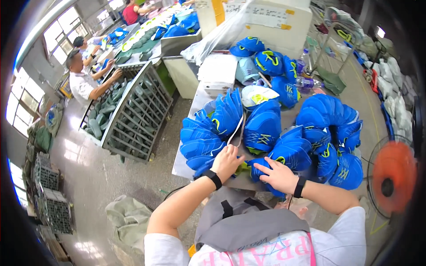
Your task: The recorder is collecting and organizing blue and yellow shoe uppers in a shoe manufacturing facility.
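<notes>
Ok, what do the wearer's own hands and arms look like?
The left hand and right hand are ungloved. A black left wristband and matching right wristband are worn. Short white sleeves cover the upper arms. A thin dark cable shows beside the left forearm.

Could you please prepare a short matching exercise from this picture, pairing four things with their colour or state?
Things:
1. Fan
2. Left wristband
3. Shoe uppers
4. Barred crate

Descriptions:
A. Mostly blue, with yellow-green details, grouped near the hands
B. Filled with dark green pieces
C. Orange, at the right of the view
D. Black

Right pairs: 1-C, 2-D, 3-A, 4-B
</notes>
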A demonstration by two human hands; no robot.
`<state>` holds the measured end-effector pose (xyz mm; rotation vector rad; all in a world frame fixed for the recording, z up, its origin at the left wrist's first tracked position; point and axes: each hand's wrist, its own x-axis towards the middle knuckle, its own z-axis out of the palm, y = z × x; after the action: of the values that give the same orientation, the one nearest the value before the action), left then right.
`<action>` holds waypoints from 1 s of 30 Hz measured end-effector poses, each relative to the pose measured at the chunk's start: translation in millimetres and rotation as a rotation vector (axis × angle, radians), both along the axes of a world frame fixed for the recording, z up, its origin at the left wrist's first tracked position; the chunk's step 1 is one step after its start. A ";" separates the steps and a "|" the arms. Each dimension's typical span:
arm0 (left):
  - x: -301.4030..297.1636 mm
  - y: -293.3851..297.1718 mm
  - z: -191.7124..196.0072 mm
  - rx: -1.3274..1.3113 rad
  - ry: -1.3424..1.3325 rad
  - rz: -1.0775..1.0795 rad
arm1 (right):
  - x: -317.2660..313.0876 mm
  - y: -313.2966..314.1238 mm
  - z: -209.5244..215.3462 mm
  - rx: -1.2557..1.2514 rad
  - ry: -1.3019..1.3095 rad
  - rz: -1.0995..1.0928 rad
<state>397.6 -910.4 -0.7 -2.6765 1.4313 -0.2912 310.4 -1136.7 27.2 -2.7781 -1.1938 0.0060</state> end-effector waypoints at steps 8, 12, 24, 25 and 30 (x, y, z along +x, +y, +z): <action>41.7 51.1 -2.7 0.008 0.030 -0.172 | -28.0 18.1 -10.4 -0.060 -0.282 -0.358; 16.4 19.2 -4.7 0.020 -0.254 -0.209 | -34.3 39.9 -28.2 -0.105 -0.361 -0.560; 5.4 -42.6 -76.5 -0.003 -0.004 -0.213 | -36.2 82.7 -65.9 0.035 -0.417 -1.098; 13.6 -37.7 -62.8 -0.104 0.117 -0.261 | -37.9 77.7 -66.4 0.051 -0.401 -1.107; 48.9 43.9 -23.3 -0.754 0.477 -0.019 | -27.8 73.6 -62.1 -0.040 -0.464 -1.043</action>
<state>446.5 -866.5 -24.0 -3.5244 1.7376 -0.2348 282.5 -1063.0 -34.9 -3.1478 0.3529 -0.7194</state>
